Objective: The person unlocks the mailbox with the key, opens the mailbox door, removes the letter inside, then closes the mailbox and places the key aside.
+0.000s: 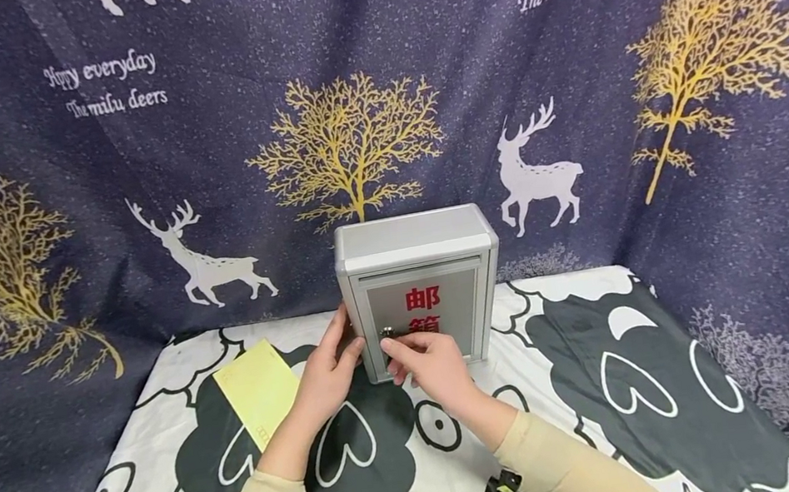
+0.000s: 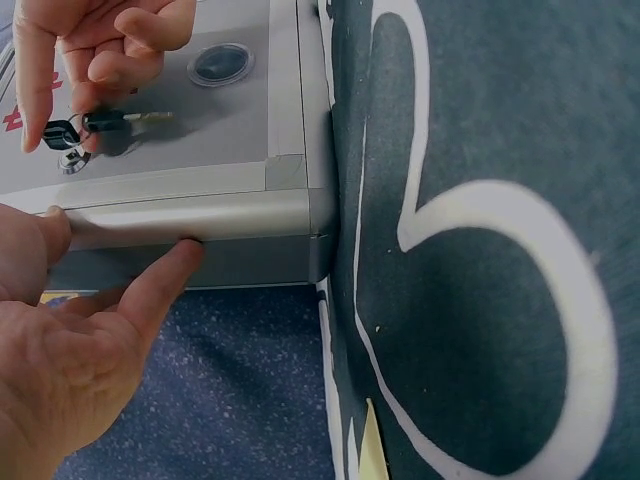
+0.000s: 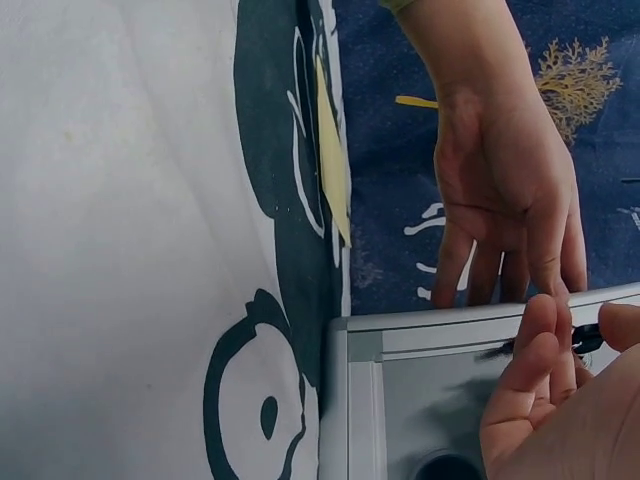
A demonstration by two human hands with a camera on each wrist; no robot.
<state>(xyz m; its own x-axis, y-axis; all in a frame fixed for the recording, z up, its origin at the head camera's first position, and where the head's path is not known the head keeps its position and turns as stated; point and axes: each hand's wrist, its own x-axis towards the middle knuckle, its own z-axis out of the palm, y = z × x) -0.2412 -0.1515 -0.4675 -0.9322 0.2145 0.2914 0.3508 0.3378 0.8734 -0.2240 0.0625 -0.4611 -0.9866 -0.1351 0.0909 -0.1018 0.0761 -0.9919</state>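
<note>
A silver metal mailbox (image 1: pixel 412 237) with red characters on its front stands upright on the patterned cloth. My left hand (image 1: pixel 330 371) rests against the box's left side; in the left wrist view its fingers (image 2: pixel 165 280) lie fairly straight on the side wall, thumb on the front frame. With thumb and index finger, my right hand (image 1: pixel 436 365) pinches a black-headed key (image 2: pixel 62 134) at the lock (image 2: pixel 74 160) on the door's left edge. A second key (image 2: pixel 105 121) hangs beside it, its blade sticking out. In the right wrist view, my fingers partly hide the keys.
A yellow envelope (image 1: pixel 257 387) lies flat on the cloth left of the mailbox, near my left forearm. The black and white cloth (image 1: pixel 519 380) covers the table. Behind it hangs a dark blue curtain (image 1: pixel 363 23) printed with deer and trees.
</note>
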